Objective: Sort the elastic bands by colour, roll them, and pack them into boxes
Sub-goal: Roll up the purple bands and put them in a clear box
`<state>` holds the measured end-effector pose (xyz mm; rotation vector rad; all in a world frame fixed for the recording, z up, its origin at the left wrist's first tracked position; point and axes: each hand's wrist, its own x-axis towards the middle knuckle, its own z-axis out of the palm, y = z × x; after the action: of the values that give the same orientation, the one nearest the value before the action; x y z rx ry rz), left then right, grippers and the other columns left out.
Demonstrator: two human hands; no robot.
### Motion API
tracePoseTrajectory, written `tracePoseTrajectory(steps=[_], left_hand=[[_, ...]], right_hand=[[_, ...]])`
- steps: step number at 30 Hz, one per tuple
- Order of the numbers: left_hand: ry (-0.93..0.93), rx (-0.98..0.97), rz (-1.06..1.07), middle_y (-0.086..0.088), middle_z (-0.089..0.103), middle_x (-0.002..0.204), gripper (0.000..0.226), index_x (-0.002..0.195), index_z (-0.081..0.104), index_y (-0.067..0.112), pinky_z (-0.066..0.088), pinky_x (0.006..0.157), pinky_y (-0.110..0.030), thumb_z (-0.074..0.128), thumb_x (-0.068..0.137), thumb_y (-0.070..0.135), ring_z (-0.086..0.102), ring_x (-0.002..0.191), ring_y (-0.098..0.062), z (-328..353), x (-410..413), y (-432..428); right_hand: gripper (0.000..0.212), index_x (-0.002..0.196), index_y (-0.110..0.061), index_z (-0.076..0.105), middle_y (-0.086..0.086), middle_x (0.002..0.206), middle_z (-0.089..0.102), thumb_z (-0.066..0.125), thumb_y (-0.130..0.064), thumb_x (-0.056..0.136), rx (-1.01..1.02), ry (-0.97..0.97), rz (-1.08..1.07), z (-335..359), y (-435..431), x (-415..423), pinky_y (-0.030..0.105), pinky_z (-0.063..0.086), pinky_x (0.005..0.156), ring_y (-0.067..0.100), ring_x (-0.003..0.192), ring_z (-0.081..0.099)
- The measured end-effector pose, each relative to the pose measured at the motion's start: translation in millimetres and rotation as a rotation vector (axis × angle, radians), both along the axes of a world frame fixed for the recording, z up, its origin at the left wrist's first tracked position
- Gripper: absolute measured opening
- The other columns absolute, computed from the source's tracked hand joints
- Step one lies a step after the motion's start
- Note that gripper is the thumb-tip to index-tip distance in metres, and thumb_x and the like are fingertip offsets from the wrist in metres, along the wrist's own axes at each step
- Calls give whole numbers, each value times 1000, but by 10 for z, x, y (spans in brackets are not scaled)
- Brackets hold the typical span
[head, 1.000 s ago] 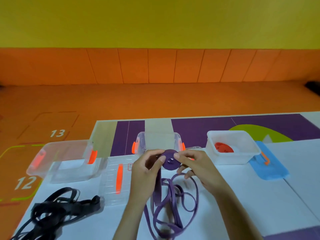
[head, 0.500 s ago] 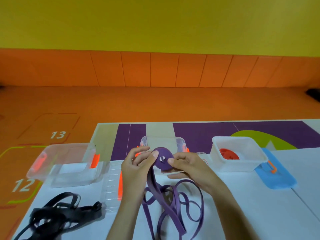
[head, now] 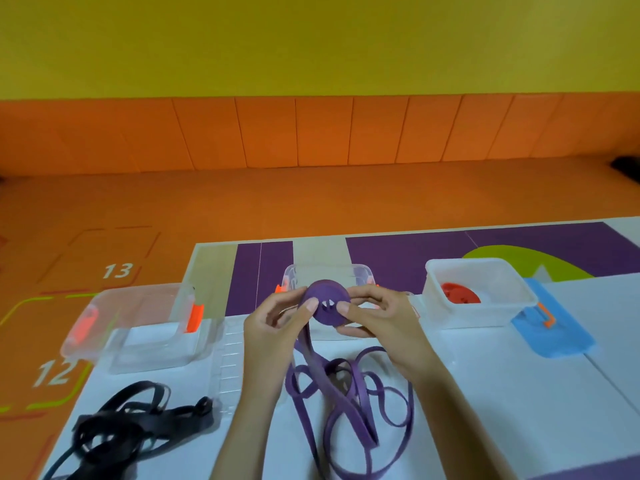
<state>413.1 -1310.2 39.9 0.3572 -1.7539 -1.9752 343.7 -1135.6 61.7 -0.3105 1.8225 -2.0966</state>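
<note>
A half-wound purple roll (head: 325,301) is held up in front of me over the table. My left hand (head: 277,327) pinches its left side and my right hand (head: 377,317) pinches its right side. The unrolled purple band (head: 346,393) hangs from the roll and lies in loose loops on the white table. Behind the roll stands a clear box (head: 360,271) with orange clips. A white box (head: 512,299) at the right holds a red roll (head: 460,292). A tangle of black bands (head: 131,427) lies at the near left.
A clear box (head: 152,341) with orange clips stands at the left, tilted against another clear piece. A clear lid (head: 232,358) lies flat beside it. A blue lid (head: 554,330) lies to the right of the white box. The table's left edge drops to an orange floor.
The roll has turned in my hands and looks slightly bigger. The loose purple loops on the table have shifted. The view has tilted a little.
</note>
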Motion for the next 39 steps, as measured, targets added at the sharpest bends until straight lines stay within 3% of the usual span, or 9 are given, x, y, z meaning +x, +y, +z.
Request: tracePoseTrajectory(steps=[5, 9, 17, 21, 27, 31, 33, 37, 39], left_hand=[[-18, -23, -44, 1, 82, 97, 29, 113, 78, 35, 59, 83, -19, 88, 86, 30, 79, 95, -13, 8, 47, -77], [-41, -62, -133, -2, 82, 94, 32, 109, 74, 37, 63, 77, -25, 86, 88, 17, 80, 90, -18, 20, 115, -36], [-32, 5, -143, 1, 82, 98, 16, 100, 81, 27, 59, 78, -18, 86, 85, 30, 79, 94, -14, 23, 171, 138], [-44, 49, -117, 6, 82, 110, 25, 111, 84, 36, 59, 86, -17, 82, 91, 20, 77, 107, -10, -38, 185, 194], [43, -11, -81, 6, 81, 107, 26, 106, 79, 35, 58, 83, -15, 86, 88, 18, 78, 102, -12, 92, 174, 163], [164, 117, -121, -6, 82, 106, 31, 102, 63, 24, 61, 80, -23, 88, 84, 18, 79, 100, -22, 373, 36, 184], [194, 145, -121, -9, 81, 106, 33, 97, 58, 21, 62, 79, -25, 88, 83, 18, 79, 100, -24, 489, -22, 183], [245, 14, -129, -9, 81, 103, 33, 88, 57, 16, 62, 80, -27, 88, 82, 10, 79, 100, -25, 641, -74, 117], [259, -47, -143, -11, 80, 101, 32, 88, 60, 20, 64, 81, -32, 91, 79, 19, 78, 99, -28, 729, -86, 116]], right_hand=[[19, 104, -9, 77, 16, 101, 78, 86, -18, 90, 87, -50, 48, -7, -10, 134, 31, 65, 71, 35, 83, 81], [18, 103, -25, 79, -2, 96, 78, 84, -35, 89, 386, 132, 103, 119, 153, 103, 27, 58, 55, 22, 62, 74], [9, 101, -31, 80, 3, 95, 78, 83, -28, 92, 134, 123, -112, -45, 173, 263, 33, 63, 59, 28, 60, 74], [19, 100, -38, 77, 2, 100, 80, 83, -45, 84, 19, 21, -173, -153, 108, 380, 35, 66, 66, 32, 69, 78], [33, 121, -14, 67, 11, 112, 78, 79, -30, 95, -106, 60, -109, -166, 109, 470, 38, 67, 76, 40, 86, 80], [29, 118, -16, 67, 13, 114, 78, 78, -28, 94, -211, 150, -152, 13, 32, 495, 36, 66, 79, 40, 90, 80], [28, 118, -18, 67, 11, 114, 78, 79, -29, 95, -179, 192, -158, 147, 26, 446, 34, 66, 75, 38, 87, 81], [30, 112, -32, 76, 0, 107, 78, 77, -49, 87, 4, 301, -177, 405, 134, 301, 31, 60, 54, 27, 59, 74], [31, 108, -28, 79, 5, 100, 78, 78, -49, 85, -41, 299, -193, 480, 170, 255, 31, 61, 56, 28, 60, 73]])
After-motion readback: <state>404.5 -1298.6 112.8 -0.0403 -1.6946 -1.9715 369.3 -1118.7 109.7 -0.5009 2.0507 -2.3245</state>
